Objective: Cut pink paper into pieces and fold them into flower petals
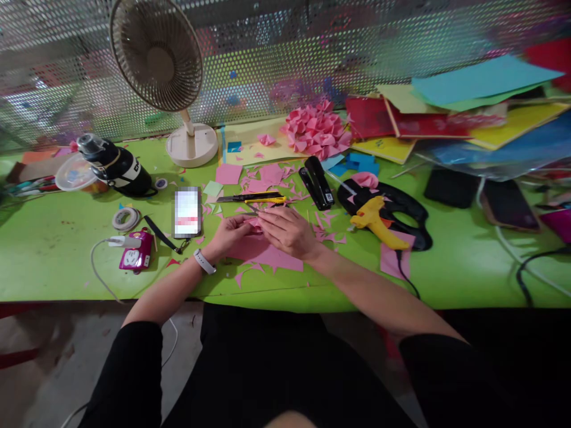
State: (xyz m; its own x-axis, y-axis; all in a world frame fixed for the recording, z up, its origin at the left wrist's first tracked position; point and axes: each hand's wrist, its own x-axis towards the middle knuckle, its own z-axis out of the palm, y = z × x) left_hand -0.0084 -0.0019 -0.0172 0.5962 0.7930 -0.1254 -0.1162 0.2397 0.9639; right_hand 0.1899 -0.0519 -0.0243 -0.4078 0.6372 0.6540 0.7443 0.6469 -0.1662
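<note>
**Head view: both hands on a small pink paper piece at mid-bench**

The left hand and the right hand meet at the centre of the green bench. Both grip the pink paper piece by the fingertips. The left hand's fingers curl in from the left. The right hand lies palm down, fingers stretched over the piece. Most of the piece is hidden by the fingers, so its fold cannot be made out.

Location of the paper piece: directly above a larger pink sheet, which lies flat on the bench under both hands, near the front edge. Pink scraps lie scattered around it.

Adjacent items:
- Utility knife, yellow and black, just behind the hands.
- Black stapler, behind and to the right.
- Yellow glue gun, right of the right hand, apart from it.
- Phone, left of the left hand.
- Tape roll and black bottle, further left.
- Fan, upright at the rear.
- Pile of folded pink paper, rear centre.
- Stack of coloured sheets, rear right.

A white wristband sits on the left wrist.
</note>
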